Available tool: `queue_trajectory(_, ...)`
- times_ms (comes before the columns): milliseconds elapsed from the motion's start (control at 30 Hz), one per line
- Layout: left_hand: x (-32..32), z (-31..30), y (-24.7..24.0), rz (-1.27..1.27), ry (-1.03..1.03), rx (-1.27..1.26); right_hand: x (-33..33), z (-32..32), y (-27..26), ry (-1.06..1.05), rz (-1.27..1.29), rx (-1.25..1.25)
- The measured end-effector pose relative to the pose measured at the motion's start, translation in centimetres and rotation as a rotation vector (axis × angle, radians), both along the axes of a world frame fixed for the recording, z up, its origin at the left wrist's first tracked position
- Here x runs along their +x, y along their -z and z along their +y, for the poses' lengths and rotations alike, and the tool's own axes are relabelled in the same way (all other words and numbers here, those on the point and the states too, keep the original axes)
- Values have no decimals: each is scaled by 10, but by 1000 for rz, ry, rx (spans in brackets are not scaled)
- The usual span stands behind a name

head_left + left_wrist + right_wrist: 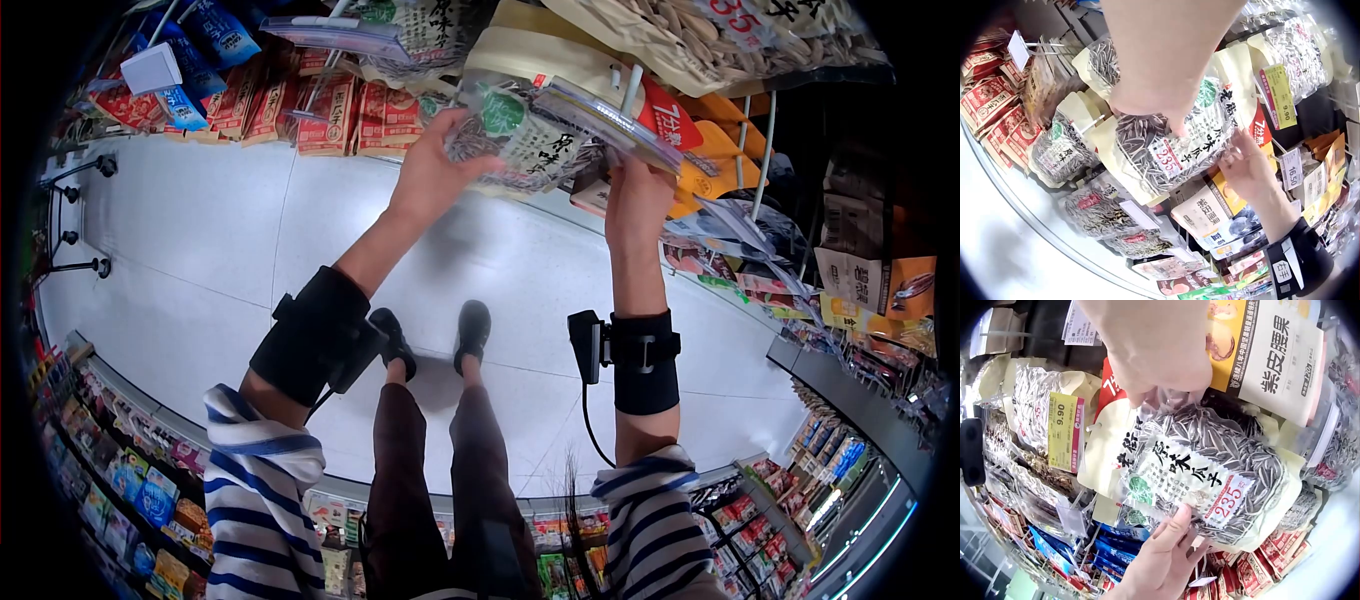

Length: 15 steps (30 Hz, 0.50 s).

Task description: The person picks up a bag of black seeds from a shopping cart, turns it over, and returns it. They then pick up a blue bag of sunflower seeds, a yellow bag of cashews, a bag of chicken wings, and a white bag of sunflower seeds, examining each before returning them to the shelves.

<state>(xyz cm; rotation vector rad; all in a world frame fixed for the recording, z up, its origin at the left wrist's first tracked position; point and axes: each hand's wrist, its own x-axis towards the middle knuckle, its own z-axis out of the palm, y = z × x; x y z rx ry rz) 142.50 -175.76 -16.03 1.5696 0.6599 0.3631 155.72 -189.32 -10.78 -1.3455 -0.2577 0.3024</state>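
A clear-fronted bag of striped sunflower seeds point(1235, 444), marked 235 in red, hangs tilted between both hands at the shelf front. My left hand point(435, 175) grips one side of it; in the right wrist view its thumb point(1180, 515) lies over the label and the other fingers go behind. At the other side, my right hand point(640, 195) pinches the bag's edge, the clear plastic bunched at its fingertips point(1141, 397) in the right wrist view. A clear price-tag holder point(610, 125) on a metal peg overlaps the bag in the head view.
More seed bags point(1063, 147) hang on pegs close by. Red packets point(330, 115) and blue packets point(215, 35) hang to the left, with yellow pouches point(715, 160) to the right. A yellow 9.90 tag point(1066, 431) juts out. Pale floor point(200, 230) lies below, shelves behind.
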Motion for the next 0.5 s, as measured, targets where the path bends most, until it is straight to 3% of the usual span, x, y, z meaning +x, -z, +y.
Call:
queue_trajectory(100,-4,-4,-3,1,-74,121,-6,-13,13,4,88,-36)
queue_trajectory(267,-11,-9,-14,-61,-182,99,-24,-21,20,-33,57,-153)
queue_trajectory(400,-15,-22,-19,-80,-266,80,-37,-16,31,6,66,-112)
queue_trajectory(500,-18,-33,-20,-79,-234,21,-42,-14,38,-15,85,-154)
